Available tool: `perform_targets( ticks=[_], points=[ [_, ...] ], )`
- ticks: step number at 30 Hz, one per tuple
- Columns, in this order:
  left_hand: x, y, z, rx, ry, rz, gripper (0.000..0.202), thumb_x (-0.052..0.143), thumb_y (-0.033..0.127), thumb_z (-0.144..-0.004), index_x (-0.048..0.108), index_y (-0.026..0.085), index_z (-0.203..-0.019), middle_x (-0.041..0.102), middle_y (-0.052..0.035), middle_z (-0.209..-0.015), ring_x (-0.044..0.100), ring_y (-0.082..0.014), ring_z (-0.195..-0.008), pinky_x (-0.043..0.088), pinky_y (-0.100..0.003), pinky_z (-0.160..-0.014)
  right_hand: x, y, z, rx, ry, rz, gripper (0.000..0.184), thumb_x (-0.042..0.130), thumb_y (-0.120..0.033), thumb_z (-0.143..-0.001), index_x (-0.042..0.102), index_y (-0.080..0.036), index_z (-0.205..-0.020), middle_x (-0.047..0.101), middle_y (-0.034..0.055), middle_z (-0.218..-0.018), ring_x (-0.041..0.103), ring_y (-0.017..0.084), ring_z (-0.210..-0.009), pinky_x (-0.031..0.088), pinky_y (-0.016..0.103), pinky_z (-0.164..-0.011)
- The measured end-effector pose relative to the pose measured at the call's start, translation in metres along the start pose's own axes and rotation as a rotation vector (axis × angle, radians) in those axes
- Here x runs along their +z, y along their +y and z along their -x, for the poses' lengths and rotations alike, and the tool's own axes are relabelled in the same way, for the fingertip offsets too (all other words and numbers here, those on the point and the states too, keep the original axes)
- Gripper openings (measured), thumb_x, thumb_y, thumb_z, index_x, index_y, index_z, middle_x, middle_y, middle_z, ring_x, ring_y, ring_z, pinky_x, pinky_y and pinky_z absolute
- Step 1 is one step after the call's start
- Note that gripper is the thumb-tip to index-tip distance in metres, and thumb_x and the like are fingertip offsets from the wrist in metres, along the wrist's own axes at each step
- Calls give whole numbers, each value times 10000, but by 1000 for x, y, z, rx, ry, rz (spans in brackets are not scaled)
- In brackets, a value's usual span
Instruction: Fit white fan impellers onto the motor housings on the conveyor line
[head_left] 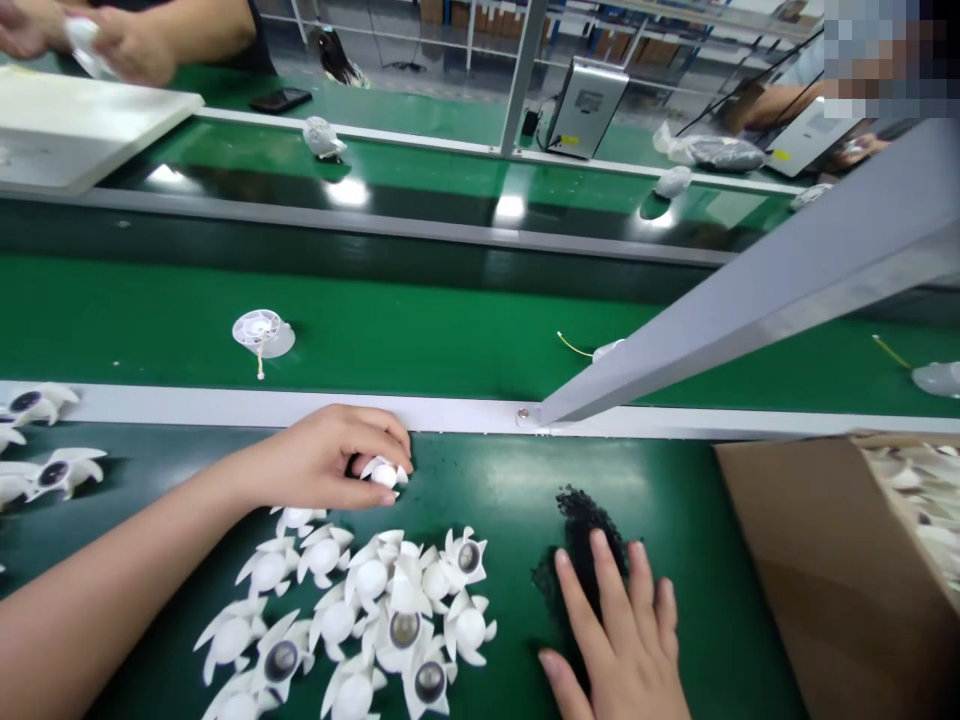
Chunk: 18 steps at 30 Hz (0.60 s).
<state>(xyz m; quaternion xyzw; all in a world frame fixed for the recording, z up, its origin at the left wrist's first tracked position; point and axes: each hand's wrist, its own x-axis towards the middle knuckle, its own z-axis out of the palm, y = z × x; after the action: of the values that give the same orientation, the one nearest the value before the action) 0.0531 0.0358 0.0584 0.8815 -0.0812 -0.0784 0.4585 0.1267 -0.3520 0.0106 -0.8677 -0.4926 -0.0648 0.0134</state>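
My left hand (326, 460) is closed around a small white fan impeller (382, 473) on the dark green bench, just below the white rail. Right under it lies a heap of several white impellers (375, 610), some showing a dark hub. My right hand (619, 630) lies flat with fingers spread on a patch of small black granules (577, 515), holding nothing.
A cardboard box (810, 560) with more white parts stands at the right. A grey metal bar (750, 310) slants across. The green conveyor (450, 330) carries a white round part (262, 333) and wired parts. Other people's hands work at the far side.
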Motion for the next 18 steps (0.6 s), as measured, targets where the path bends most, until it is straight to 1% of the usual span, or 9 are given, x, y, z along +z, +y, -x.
perform_targets(
  ticks=[3, 5, 7, 9, 11, 13, 15, 16, 18],
  points=[
    [0, 2, -1, 17, 9, -4, 225, 727, 305, -829, 734, 222, -1038, 672, -63, -1041, 592, -111, -716, 462, -226, -636, -3, -2, 0, 42, 36, -21, 786, 480, -350, -919, 127, -164, -1596, 248, 211, -1587, 201, 517, -1431, 394, 728, -947],
    [-1, 2, -2, 36, 14, -9, 221, 722, 315, -834, 736, 215, -1031, 677, -70, -1035, 613, -127, -751, 471, -226, -646, -5, -4, 1, 26, 48, -36, 756, 481, -337, -921, 169, -176, -1591, 253, 195, -1590, 194, 507, -1437, 394, 715, -957],
    [-2, 1, -1, 64, 13, -18, 224, 719, 319, -838, 735, 208, -1032, 679, -78, -1034, 621, -134, -765, 475, -222, -638, -6, -5, 3, 22, 55, -46, 710, 481, -322, -926, 227, -195, -1577, 250, 174, -1596, 182, 495, -1444, 373, 710, -982],
    [-2, -1, -1, 88, 5, -26, 223, 722, 314, -839, 736, 206, -1033, 678, -82, -1043, 624, -132, -765, 471, -213, -615, -6, -6, 7, 57, 76, -57, 662, 477, -299, -933, 282, -184, -1555, 254, 176, -1593, 174, 490, -1448, 342, 712, -1008],
    [-2, -4, 1, 91, 7, -25, 205, 722, 309, -840, 738, 200, -1014, 677, -88, -1078, 628, -124, -745, 461, -201, -576, -6, -5, 10, 107, 141, -103, 597, 477, -267, -937, 353, -166, -1511, 305, 192, -1563, 214, 472, -1440, 324, 697, -1030],
    [-1, -6, 2, 96, 35, -23, 182, 724, 305, -840, 740, 187, -977, 688, -97, -1088, 646, -134, -758, 473, -202, -567, -5, -5, 13, 164, 275, -186, 489, 505, -233, -930, 461, -152, -1410, 451, 205, -1438, 368, 416, -1368, 368, 625, -1030],
    [1, -7, 2, 133, 102, -26, 155, 732, 293, -833, 739, 173, -931, 712, -99, -1039, 664, -153, -788, 498, -215, -590, -6, -6, 14, 214, 411, -263, 339, 552, -197, -913, 556, -153, -1249, 588, 165, -1205, 533, 322, -1181, 438, 518, -979],
    [2, -8, 2, 169, 155, -31, 137, 739, 283, -827, 739, 172, -908, 722, -95, -1001, 671, -160, -799, 505, -222, -603, -6, -7, 14, 225, 446, -286, 261, 573, -179, -905, 583, -160, -1165, 617, 131, -1096, 572, 278, -1077, 462, 468, -935],
    [4, -10, 2, 261, 259, -62, 80, 745, 250, -820, 742, 182, -863, 734, -83, -949, 678, -168, -816, 520, -247, -653, -7, -12, 14, 229, 449, -296, 150, 594, -151, -894, 604, -174, -1042, 634, 83, -973, 588, 227, -943, 472, 404, -856]
  ],
)
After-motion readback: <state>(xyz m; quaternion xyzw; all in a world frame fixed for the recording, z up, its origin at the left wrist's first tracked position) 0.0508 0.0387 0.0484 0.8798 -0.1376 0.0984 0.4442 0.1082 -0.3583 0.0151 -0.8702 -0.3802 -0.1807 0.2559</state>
